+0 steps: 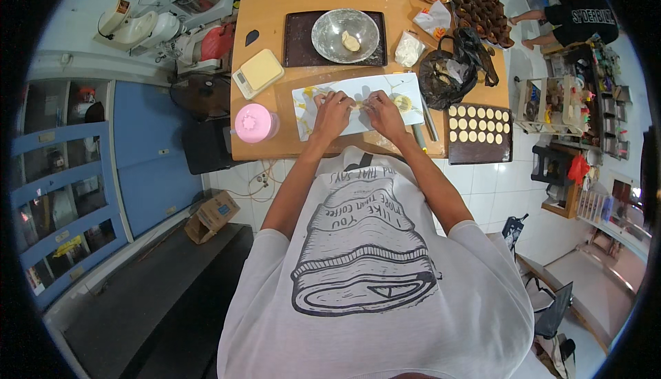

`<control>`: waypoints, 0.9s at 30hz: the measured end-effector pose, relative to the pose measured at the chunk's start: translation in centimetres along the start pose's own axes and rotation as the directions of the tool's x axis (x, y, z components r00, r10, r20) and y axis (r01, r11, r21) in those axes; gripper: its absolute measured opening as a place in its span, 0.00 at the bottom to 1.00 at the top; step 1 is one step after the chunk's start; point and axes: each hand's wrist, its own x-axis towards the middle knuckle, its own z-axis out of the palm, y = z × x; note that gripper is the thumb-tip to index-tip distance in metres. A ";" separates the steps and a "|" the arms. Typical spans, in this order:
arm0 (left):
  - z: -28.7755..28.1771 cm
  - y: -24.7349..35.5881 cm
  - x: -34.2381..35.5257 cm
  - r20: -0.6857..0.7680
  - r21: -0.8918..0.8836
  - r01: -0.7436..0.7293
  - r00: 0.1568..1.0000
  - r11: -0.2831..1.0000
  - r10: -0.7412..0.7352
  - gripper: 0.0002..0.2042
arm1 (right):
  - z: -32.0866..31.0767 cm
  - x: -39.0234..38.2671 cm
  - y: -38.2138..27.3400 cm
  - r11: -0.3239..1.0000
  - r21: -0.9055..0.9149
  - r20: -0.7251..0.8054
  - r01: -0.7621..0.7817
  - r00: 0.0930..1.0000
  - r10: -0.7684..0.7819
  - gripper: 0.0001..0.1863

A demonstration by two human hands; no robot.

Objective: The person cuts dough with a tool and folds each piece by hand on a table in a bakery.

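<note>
Dough piece (357, 105) pinched in left hand (333, 114) and right hand (384, 113).
Metal bowl (326, 40) at 12 o'clock, baking tray (478, 154) near 3.

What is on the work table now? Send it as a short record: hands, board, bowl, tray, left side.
Hands: left hand and right hand close together, fingers at a small pale piece; grip unclear
Board: white patterned board beneath both hands
Bowl: metal bowl holding a pale lump, on a dark tray
Tray at right: second dark tray with rows of pale rounds
Left side: pink round-topped container, apparent scale
</note>
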 end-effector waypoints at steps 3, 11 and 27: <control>0.2 -0.1 -0.5 -0.014 0.012 -0.019 1.000 1.000 0.019 0.07 | 0.2 -0.6 0.4 1.000 -0.023 0.009 -0.005 1.000 0.005 0.11; 0.1 -0.5 -2.4 -0.031 0.104 -0.035 0.999 0.994 0.038 0.12 | 0.0 -1.8 0.4 0.988 -0.119 -0.016 0.096 0.995 -0.099 0.14; 1.7 -0.7 0.7 0.019 -0.369 0.187 0.981 0.910 -0.194 0.09 | 0.8 0.2 0.2 0.993 -0.055 -0.016 -0.109 0.994 0.108 0.13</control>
